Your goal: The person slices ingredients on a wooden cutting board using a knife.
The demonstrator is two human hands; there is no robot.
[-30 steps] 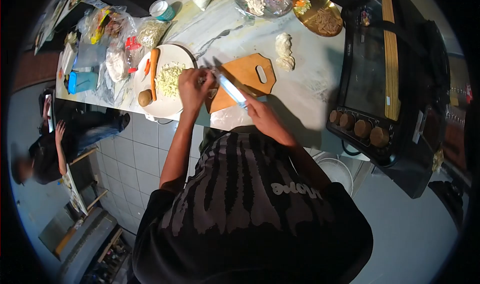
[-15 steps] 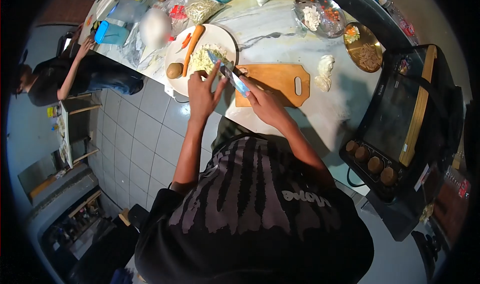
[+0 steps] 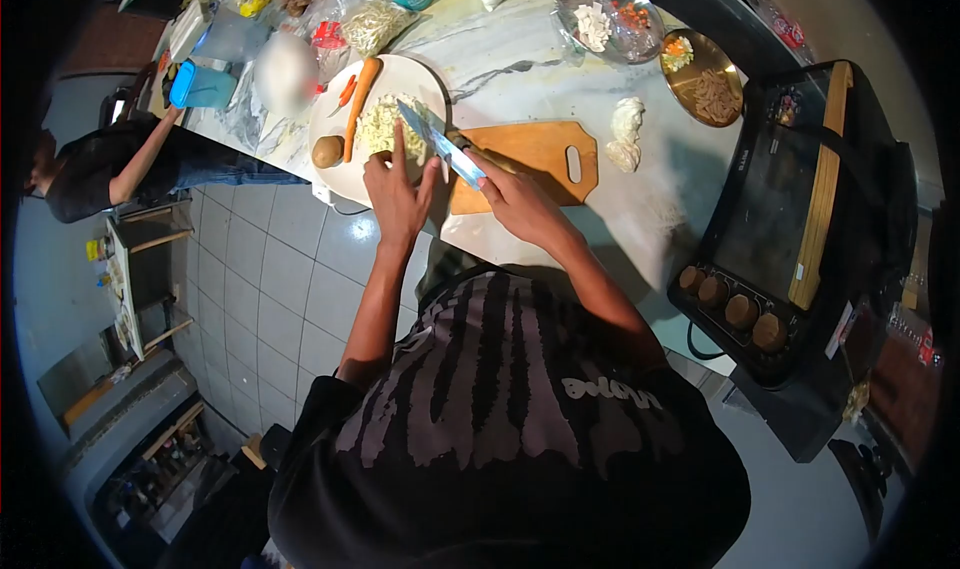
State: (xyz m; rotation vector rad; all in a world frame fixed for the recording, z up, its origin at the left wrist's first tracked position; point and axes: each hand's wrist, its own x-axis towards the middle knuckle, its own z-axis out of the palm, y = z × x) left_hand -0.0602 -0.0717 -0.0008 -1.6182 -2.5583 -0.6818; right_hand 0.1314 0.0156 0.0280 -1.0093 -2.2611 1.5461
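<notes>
My right hand (image 3: 527, 207) is closed on the handle of a knife (image 3: 440, 147), whose blue-tinted blade points up and left over the plate's right part. A pale round plate (image 3: 330, 119) holds a heap of finely chopped pale pieces (image 3: 380, 127), a long carrot (image 3: 362, 104), small red chillies (image 3: 347, 91) and a round brown potato-like vegetable (image 3: 328, 151). At the plate's near edge is my left hand (image 3: 396, 199), index finger stretched over the chopped pieces beside the blade, thumb apart. It grips nothing that I can see.
Right of the plate lies a wooden cutting board (image 3: 530, 154). Beyond it are white pieces (image 3: 625, 134), two metal plates of cut food (image 3: 607, 24) (image 3: 703, 79) and a black toaster oven (image 3: 770, 219). Another person (image 3: 95, 179) stands at left near a blue-lidded container (image 3: 203, 86).
The view has shifted, moving the counter items slightly left. My left index finger now stretches forward apart from the blade, where before it was close against it. The other person's arm has lowered somewhat.
</notes>
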